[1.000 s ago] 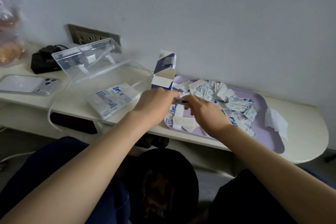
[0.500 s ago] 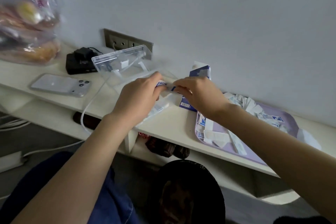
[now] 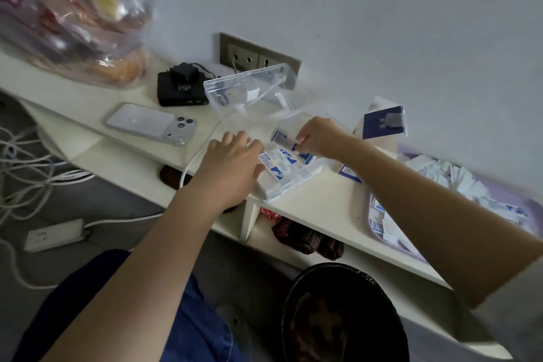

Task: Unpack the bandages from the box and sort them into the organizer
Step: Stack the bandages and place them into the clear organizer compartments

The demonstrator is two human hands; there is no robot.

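- Left hand (image 3: 232, 164): fingers loosely spread, at the clear organizer's (image 3: 296, 184) left edge.
- Right hand (image 3: 321, 137): pinching a wrapped bandage (image 3: 282, 138) over the organizer.
- Box (image 3: 382, 123): upright on the bench (image 3: 323, 203).

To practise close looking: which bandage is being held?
The bandage pinched by the right hand over the organizer; the rest lie flat in the organizer or heaped on the purple tray.

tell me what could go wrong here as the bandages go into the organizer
The organizer sits right at the desk edge; a nudge from the left hand might tip it toward the bin below. The right hand only pinches the bandages, so some may slip out.
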